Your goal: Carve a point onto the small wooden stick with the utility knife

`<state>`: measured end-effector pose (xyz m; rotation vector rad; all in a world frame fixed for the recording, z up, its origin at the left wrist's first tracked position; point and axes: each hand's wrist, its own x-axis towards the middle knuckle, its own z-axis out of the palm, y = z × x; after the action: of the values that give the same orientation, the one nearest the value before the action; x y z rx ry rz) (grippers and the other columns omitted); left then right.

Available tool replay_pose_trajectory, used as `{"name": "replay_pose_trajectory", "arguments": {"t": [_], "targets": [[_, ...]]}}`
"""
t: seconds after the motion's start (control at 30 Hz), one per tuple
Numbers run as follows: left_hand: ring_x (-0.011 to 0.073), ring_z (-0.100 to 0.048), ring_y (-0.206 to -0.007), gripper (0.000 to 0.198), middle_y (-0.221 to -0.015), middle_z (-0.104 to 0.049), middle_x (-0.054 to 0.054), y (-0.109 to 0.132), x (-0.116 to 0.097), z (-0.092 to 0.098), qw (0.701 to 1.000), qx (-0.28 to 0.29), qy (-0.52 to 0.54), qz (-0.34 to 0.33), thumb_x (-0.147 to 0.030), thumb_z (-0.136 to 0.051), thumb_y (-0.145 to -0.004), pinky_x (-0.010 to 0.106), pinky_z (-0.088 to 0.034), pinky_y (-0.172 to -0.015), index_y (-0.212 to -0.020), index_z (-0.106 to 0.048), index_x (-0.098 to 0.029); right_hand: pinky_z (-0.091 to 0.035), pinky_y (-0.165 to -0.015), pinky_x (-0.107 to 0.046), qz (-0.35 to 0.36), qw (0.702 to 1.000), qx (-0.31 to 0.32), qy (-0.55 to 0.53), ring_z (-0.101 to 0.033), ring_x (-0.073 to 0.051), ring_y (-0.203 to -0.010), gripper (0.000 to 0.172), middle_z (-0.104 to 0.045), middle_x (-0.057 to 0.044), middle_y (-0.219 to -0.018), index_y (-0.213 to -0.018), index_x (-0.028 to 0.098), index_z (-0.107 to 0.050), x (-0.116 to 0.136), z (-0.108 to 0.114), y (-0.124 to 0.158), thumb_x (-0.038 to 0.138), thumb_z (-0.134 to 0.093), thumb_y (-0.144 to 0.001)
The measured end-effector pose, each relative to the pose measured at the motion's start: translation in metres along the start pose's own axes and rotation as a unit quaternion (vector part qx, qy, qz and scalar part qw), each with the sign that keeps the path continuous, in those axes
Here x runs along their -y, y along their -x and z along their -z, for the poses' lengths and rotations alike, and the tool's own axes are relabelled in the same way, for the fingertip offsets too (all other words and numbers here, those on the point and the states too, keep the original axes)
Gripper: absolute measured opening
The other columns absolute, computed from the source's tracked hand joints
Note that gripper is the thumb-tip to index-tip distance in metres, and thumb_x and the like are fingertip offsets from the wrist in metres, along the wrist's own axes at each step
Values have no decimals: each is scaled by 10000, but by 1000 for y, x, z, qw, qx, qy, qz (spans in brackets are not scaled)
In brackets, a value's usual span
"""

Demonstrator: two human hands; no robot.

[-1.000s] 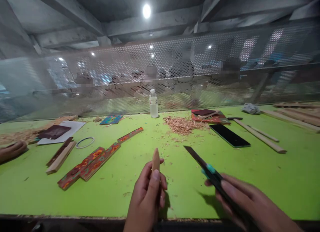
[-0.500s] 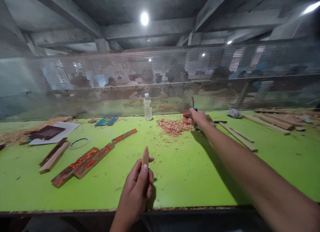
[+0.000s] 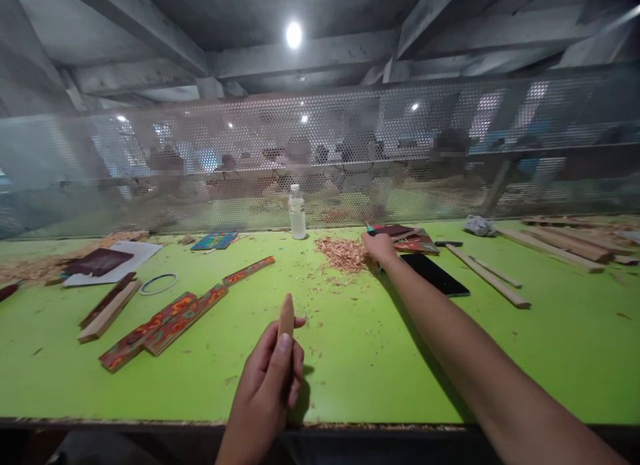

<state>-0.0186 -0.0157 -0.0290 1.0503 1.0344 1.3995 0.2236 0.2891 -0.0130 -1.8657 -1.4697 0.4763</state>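
My left hand (image 3: 270,375) is closed around a pointed wooden stick (image 3: 287,315), its tip angled up and away from me, above the near part of the green table. My right hand (image 3: 380,248) reaches far forward, low beside a heap of wood shavings (image 3: 343,253). Its fingers are wrapped round a knife (image 3: 371,230) with a teal handle, mostly hidden by the hand. Just right of that hand lie a dark red sheet and a painted board (image 3: 417,241). A black phone (image 3: 435,274) lies flat beside my right forearm.
A water bottle (image 3: 297,215) stands before the perforated screen (image 3: 240,185). Painted wooden strips (image 3: 165,321), plain wood pieces (image 3: 110,311) and a white ring (image 3: 159,284) lie left. Wooden sticks (image 3: 490,278) and crumpled paper (image 3: 480,225) lie right.
My right hand has moved left and slightly lower with the knife, towards the shavings. The black phone, hidden behind my arm before, now shows. My left hand keeps its hold on the stick.
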Motion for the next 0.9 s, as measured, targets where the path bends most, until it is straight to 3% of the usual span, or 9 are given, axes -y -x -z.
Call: {"name": "replay_pose_trajectory", "arguments": {"t": [0.3,0.6,0.8,0.9], "targets": [[32,-390,-464,528,-695,-517,-70,4,-3,0,1000,0,-4,7,-632,-641,-976,131,-299,-433,-1303,-634,-218,-599,-941,-478,-17,991,56,124,-702,-260,-1129,371,-669,-111,-1364,-1342,188,-649,18,-38,19,364,-694,-1018],[31,-355,-472,534,-683,-501,-79,6,-2,-1,1000,3,12,1,-639,-642,-973,130,-297,-436,-1293,-615,-212,-597,-944,-482,2,981,91,169,-703,-260,-1129,368,-674,-109,-1356,-1336,188,-652,20,-32,12,373,-691,-1020],[32,-386,-479,530,-701,-506,-73,7,-5,-1,1000,5,-2,5,-647,-626,-978,141,-302,-443,-1296,-619,-224,-609,-913,-463,20,982,123,140,-716,-256,-1092,370,-691,-102,-1315,-1318,173,-659,15,-25,1,378,-702,-1013],[34,-390,-482,526,-705,-510,-73,7,-5,-1,1000,2,-6,7,-647,-625,-978,143,-308,-447,-1297,-616,-228,-617,-888,-437,26,988,102,110,-726,-254,-1059,367,-705,-104,-1279,-1289,149,-673,13,-18,0,379,-713,-1005]]}}
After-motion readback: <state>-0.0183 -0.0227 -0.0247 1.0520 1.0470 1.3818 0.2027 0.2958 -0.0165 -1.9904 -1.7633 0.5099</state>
